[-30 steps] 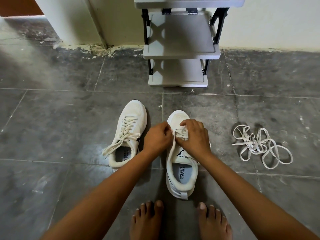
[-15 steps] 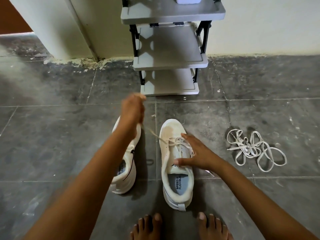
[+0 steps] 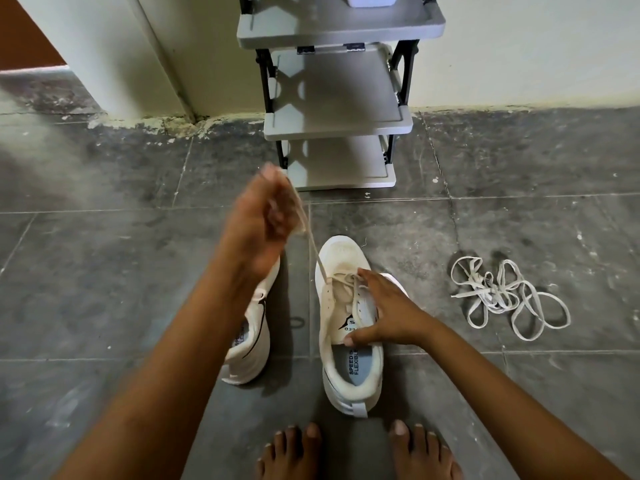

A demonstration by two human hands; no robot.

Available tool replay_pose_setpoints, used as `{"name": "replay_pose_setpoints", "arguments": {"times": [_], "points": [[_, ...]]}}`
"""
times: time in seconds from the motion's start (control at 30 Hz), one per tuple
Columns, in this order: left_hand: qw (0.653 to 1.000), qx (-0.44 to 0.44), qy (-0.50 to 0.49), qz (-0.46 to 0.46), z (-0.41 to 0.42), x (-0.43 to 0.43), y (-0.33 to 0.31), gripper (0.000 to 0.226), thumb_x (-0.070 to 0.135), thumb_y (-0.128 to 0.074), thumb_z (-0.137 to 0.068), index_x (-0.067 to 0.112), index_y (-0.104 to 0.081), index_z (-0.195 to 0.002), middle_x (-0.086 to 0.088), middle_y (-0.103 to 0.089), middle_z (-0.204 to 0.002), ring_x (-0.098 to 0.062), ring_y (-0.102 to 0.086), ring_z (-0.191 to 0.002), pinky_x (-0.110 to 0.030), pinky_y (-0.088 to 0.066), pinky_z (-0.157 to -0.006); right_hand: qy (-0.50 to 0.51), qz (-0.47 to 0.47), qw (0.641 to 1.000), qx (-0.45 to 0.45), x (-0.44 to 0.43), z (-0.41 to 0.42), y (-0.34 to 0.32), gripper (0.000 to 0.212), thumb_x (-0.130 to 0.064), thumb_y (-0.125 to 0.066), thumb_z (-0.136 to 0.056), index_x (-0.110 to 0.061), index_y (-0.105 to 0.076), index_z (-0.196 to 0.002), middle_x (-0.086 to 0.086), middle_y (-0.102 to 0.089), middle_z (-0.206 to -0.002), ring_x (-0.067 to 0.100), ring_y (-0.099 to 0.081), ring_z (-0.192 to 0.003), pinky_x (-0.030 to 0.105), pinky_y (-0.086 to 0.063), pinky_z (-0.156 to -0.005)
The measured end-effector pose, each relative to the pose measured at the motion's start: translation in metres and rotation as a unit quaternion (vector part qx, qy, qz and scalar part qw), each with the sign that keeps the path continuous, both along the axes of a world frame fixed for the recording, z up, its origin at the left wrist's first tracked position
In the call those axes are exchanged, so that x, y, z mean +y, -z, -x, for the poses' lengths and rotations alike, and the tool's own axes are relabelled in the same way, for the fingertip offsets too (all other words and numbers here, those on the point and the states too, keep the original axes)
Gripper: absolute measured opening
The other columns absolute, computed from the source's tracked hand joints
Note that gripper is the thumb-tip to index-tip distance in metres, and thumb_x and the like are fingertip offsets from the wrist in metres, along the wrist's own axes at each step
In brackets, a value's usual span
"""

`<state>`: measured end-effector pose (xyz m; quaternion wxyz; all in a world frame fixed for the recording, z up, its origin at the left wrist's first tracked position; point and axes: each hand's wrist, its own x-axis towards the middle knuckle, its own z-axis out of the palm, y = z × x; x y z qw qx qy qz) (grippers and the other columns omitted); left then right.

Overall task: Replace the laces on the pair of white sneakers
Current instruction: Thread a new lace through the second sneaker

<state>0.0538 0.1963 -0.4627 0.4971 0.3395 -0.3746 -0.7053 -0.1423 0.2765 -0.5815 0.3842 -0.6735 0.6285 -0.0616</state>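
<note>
Watching the head cam from my end here. The first sneaker [image 3: 330, 311] sits on the grey floor tiles [image 3: 104, 271] a bit below the middle of view, toe pointing to 12 o'clock and heel back toward the bare feet [image 3: 424, 452] at 6 o'clock. The insole print reads "SPEED FLEXIBLE".

The left hand [image 3: 258, 220] is up in the air at roughly 10 o'clock from that toe. It's motion-blurred, but the fingers are curled in and pinching the end of a lace [image 3: 317, 258]. That lace runs tight and straight from the hand down to the upper eyelets, at about 5 o'clock from the hand.

The right hand [image 3: 388, 313] lies flat on the same shoe. Its fingers are stretched out over the lacing toward 11 o'clock, and the thumb is on the tongue just ahead of the opening. It isn't curled round anything, so it's just pressing on the shoe.

The second sneaker [image 3: 258, 327] is just beside the first at its 9 o'clock. It's mostly hidden behind the left forearm, so I can't tell how its lacing looks.

A tangle of loose laces [image 3: 491, 292] lies on the tiles at 3 o'clock, well apart from both shoes. A grey shoe rack [image 3: 337, 128] stands against the wall at 12 o'clock.
</note>
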Motion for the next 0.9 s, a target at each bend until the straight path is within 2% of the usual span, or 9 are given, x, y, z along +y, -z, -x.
{"name": "replay_pose_setpoints", "arguments": {"times": [0.1, 0.2, 0.33, 0.43, 0.6, 0.67, 0.77, 0.83, 0.9], "points": [[0.995, 0.084, -0.035, 0.037, -0.011, -0.017, -0.031, 0.029, 0.034, -0.043, -0.095, 0.017, -0.053, -0.074, 0.003, -0.058, -0.074, -0.002, -0.032, -0.04, -0.013, -0.028, -0.036, 0.005, 0.002, 1.0, -0.002, 0.002, -0.002, -0.001, 0.123, -0.056, -0.081, -0.058, -0.022, -0.006, -0.15, -0.005, -0.012, -0.156, 0.016, -0.011, -0.144, 0.042, -0.016, -0.117], [0.995, -0.095, -0.03, -0.029, -0.005, -0.012, -0.008, 0.038, 0.035, -0.036, -0.1, 0.018, -0.045, -0.068, 0.007, -0.046, -0.055, -0.005, -0.03, -0.04, -0.015, -0.025, -0.036, 0.01, 0.003, 1.0, -0.006, 0.003, -0.003, -0.003, 0.123, -0.056, -0.08, -0.059, -0.021, -0.005, -0.15, -0.004, -0.013, -0.156, 0.017, -0.012, -0.144, 0.043, -0.017, -0.117], [0.792, -0.597, 0.108, 0.074, 0.002, 0.009, 0.066, 0.029, 0.038, -0.06, -0.09, 0.012, -0.061, -0.104, -0.003, -0.061, -0.088, -0.021, -0.059, -0.08, -0.03, -0.049, -0.068, 0.007, -0.004, 1.0, -0.004, 0.003, -0.004, -0.002, 0.123, -0.054, -0.079, -0.062, -0.019, 0.0, -0.15, -0.004, -0.006, -0.157, 0.017, -0.007, -0.145, 0.041, -0.014, -0.118], [0.718, -0.667, 0.172, 0.1, 0.007, 0.023, 0.095, 0.035, 0.037, -0.064, -0.086, 0.012, -0.064, -0.11, -0.006, -0.067, -0.105, -0.025, -0.062, -0.099, -0.033, -0.048, -0.084, 0.009, -0.012, 1.0, -0.003, 0.003, -0.004, -0.001, 0.125, -0.054, -0.079, -0.063, -0.02, 0.004, -0.15, -0.004, -0.001, -0.158, 0.02, -0.005, -0.145, 0.043, -0.015, -0.117], [0.719, -0.67, 0.132, 0.127, 0.01, 0.02, 0.099, 0.02, 0.029, -0.064, -0.087, 0.01, -0.069, -0.088, -0.004, -0.062, -0.076, -0.021, -0.059, -0.077, -0.028, -0.043, -0.069, 0.014, -0.01, 1.0, -0.005, 0.003, -0.005, -0.001, 0.126, -0.054, -0.08, -0.061, -0.021, 0.003, -0.15, -0.004, -0.001, -0.158, 0.019, -0.006, -0.145, 0.043, -0.016, -0.117], [0.805, -0.574, 0.118, 0.09, 0.015, 0.021, 0.085, 0.016, 0.021, -0.061, -0.09, 0.008, -0.069, -0.085, 0.001, -0.058, -0.067, -0.015, -0.052, -0.065, -0.025, -0.039, -0.063, 0.015, -0.009, 1.0, -0.006, 0.002, -0.005, 0.0, 0.127, -0.055, -0.08, -0.06, -0.021, 0.002, -0.15, -0.003, -0.003, -0.157, 0.019, -0.006, -0.145, 0.043, -0.017, -0.117], [0.968, -0.248, 0.025, -0.015, 0.008, 0.01, 0.033, 0.018, 0.014, -0.052, -0.093, 0.014, -0.061, -0.078, 0.005, -0.048, -0.06, -0.004, -0.038, -0.047, -0.016, -0.032, -0.045, 0.013, -0.008, 1.0, -0.002, 0.002, -0.005, 0.001, 0.126, -0.054, -0.081, -0.059, -0.021, 0.0, -0.15, -0.004, -0.006, -0.157, 0.02, -0.009, -0.144, 0.043, -0.019, -0.117], [0.983, -0.182, 0.003, 0.026, -0.005, -0.009, -0.003, 0.02, 0.018, -0.048, -0.094, 0.018, -0.059, -0.077, 0.007, -0.045, -0.06, -0.002, -0.034, -0.045, -0.012, -0.029, -0.043, 0.014, -0.011, 1.0, 0.0, 0.001, -0.006, 0.001, 0.126, -0.054, -0.08, -0.06, -0.021, 0.0, -0.15, -0.004, -0.006, -0.157, 0.021, -0.009, -0.144, 0.043, -0.019, -0.117], [0.951, -0.299, -0.005, 0.08, -0.009, -0.02, -0.015, 0.02, 0.022, -0.05, -0.095, 0.018, -0.059, -0.078, 0.009, -0.048, -0.059, -0.001, -0.037, -0.046, -0.012, -0.032, -0.042, 0.013, -0.01, 1.0, 0.001, 0.001, -0.006, 0.001, 0.126, -0.054, -0.081, -0.059, -0.021, 0.0, -0.15, -0.004, -0.007, -0.157, 0.02, -0.009, -0.144, 0.043, -0.018, -0.117]]}}
